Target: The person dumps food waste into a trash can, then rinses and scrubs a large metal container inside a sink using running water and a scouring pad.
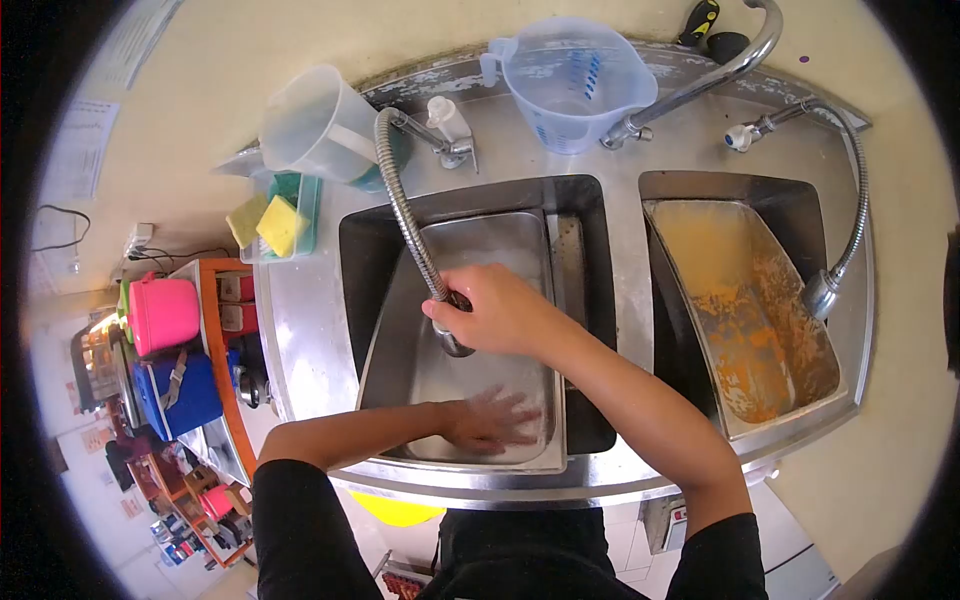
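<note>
My right hand [490,310] is closed round the head of a flexible metal spray hose [400,205], above the left sink basin. Under it a deep steel food pan [555,415] lies tilted in that basin, its inside wet. My left hand [490,420] is inside the pan near its front end, fingers spread, blurred by motion. Whether its palm touches the pan floor I cannot tell. In the right basin stands a second steel pan [745,350], smeared with orange residue and holding cloudy yellowish liquid at its far end.
Behind the basins stand two clear plastic measuring jugs [580,85] [310,125] and a white bottle [448,118]. Yellow sponges [280,225] sit in a green-edged tub at left. A curved faucet [720,75] and another spray hose [860,190] reach over the right side.
</note>
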`<state>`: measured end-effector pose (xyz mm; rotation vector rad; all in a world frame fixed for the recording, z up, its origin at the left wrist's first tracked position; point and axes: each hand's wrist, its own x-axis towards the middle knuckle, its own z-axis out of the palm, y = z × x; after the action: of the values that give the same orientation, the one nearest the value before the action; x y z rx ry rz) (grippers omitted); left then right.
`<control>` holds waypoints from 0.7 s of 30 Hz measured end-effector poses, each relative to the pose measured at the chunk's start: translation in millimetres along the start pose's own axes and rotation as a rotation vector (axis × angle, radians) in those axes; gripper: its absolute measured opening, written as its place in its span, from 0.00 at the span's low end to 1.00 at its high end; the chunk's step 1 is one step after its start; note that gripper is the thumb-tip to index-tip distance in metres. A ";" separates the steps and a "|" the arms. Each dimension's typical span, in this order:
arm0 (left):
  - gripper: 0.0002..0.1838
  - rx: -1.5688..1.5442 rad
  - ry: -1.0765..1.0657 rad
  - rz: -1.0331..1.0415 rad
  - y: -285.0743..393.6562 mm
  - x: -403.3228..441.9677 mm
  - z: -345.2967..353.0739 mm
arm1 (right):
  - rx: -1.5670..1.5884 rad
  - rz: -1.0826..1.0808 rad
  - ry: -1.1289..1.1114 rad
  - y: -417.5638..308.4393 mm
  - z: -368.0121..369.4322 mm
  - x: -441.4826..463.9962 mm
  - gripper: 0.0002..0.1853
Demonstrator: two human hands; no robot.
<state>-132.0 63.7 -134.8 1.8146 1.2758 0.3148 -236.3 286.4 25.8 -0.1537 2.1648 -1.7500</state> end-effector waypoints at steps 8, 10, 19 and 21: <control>0.29 -0.034 0.057 -0.043 1.6 7.7 11.4 | 0.088 0.027 -0.081 -7.5 5.7 5.9 0.16; 0.30 0.039 0.051 -0.171 2.9 15.6 -9.7 | 0.096 0.030 -0.073 -2.9 11.3 6.0 0.15; 0.30 -0.229 0.136 -0.138 -11.9 11.4 9.6 | 0.090 0.080 -0.034 11.1 9.2 6.6 0.17; 0.26 -0.277 0.204 -0.132 -12.3 11.6 11.1 | 0.094 0.051 -0.023 16.1 13.0 8.7 0.18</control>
<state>-127.7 69.2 -153.8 1.4858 1.4088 0.5849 -237.8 275.5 6.3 -0.0942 2.0479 -1.8080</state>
